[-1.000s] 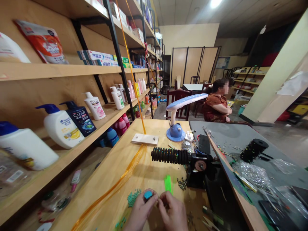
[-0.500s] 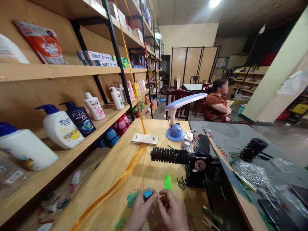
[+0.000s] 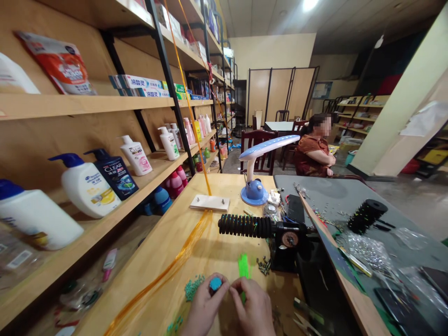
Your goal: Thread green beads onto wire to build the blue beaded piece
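Observation:
My left hand (image 3: 203,308) is closed around a small dark piece with a bright blue top (image 3: 215,283), which pokes up between thumb and forefinger. Close beside it, my right hand (image 3: 254,305) has its thumb and forefinger pinched together; anything between those fingertips is too small to make out. A pile of small turquoise pieces (image 3: 193,288) lies on the wooden table left of my left hand. Just beyond my right hand is a bright green strip (image 3: 242,265), its near end partly hidden by the fingers. Several small dark metal pieces (image 3: 263,266) lie to its right.
Long orange strands (image 3: 185,252) run across the table from under a white bar (image 3: 210,202). A black ridged roller (image 3: 247,227) on a machine and a blue lamp (image 3: 255,191) stand ahead. Bottles line the left shelf (image 3: 164,175). A person (image 3: 314,149) sits beyond the grey table (image 3: 297,184).
My right thumb and forefinger have come closer together in a pinch near my left fingertips. The blue-topped piece has turned slightly in my left hand. The view has shifted a little.

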The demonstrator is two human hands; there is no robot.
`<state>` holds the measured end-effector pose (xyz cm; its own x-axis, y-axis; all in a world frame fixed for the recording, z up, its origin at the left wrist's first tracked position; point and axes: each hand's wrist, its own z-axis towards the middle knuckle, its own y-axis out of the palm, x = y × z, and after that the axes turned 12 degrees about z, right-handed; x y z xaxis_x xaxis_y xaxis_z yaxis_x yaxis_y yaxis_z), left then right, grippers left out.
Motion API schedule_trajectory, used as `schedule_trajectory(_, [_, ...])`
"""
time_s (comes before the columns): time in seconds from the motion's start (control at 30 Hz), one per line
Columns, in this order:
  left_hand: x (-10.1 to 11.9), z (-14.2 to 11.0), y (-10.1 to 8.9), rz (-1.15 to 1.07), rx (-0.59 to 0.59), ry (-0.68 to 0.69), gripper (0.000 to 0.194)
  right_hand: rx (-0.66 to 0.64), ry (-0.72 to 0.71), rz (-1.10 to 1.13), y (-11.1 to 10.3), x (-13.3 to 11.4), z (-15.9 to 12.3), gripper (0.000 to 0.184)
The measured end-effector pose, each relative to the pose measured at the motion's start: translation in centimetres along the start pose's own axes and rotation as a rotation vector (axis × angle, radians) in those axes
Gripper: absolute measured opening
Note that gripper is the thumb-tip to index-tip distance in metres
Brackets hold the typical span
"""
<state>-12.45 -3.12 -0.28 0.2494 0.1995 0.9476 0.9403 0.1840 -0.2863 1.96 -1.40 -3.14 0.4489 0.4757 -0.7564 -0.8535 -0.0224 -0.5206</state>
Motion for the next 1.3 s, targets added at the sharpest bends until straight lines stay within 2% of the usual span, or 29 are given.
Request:
schedule_trajectory(0.07, [0.1,0.1,-0.1,-0.017,-0.033,0.044,0.032,-0.002,-0.012,0.029,-0.2,0.2,-0.1,0.005])
schedule_trajectory(0.17, [-0.4,0.3,-0.3,-0.023,-0.034,0.067,0.030,-0.042,-0.003,0.033,-0.6,0.6,0.0,0.018])
schedule_trajectory(0.27, [-1.0,0.4,-0.3,0.002,-0.023,0.092,0.029,-0.061,0.034,-0.021,-0.8,0.3,0.2,0.009])
schedule_trajectory(0.37, [-1.0,0.4,-0.3,0.018,-0.040,0.114,0.027,-0.068,0.045,-0.033,-0.8,-0.2,0.4,0.016])
schedule_trajectory(0.47, [-0.5,0.3,-0.3,0.028,-0.036,0.121,0.028,-0.069,0.077,0.010,-0.7,-0.1,0.5,0.011])
schedule_trajectory(0.53, [-0.1,0.3,-0.4,0.041,-0.017,0.116,0.028,-0.084,0.091,0.031,-0.6,0.3,0.5,0.021])
schedule_trajectory(0.63, [0.1,0.3,-0.4,0.068,-0.001,0.129,0.028,-0.075,0.065,0.002,-0.2,1.1,0.4,0.014])
schedule_trajectory(0.8, [-0.7,0.6,-0.1,0.069,0.008,0.137,0.028,-0.002,0.002,-0.015,0.6,1.7,0.6,0.012])
schedule_trajectory(0.93, [-1.3,0.8,0.0,0.054,0.056,0.145,0.030,-0.019,-0.002,-0.017,0.7,2.2,0.6,0.021])
schedule_trajectory(1.2, [-0.5,0.7,-0.5,0.084,0.016,0.158,0.028,-0.086,0.014,-0.073,0.1,1.4,1.1,0.011])
schedule_trajectory(1.3, [-0.3,0.7,-0.5,0.074,0.016,0.147,0.030,-0.098,0.031,-0.032,-0.3,1.4,1.0,0.020])
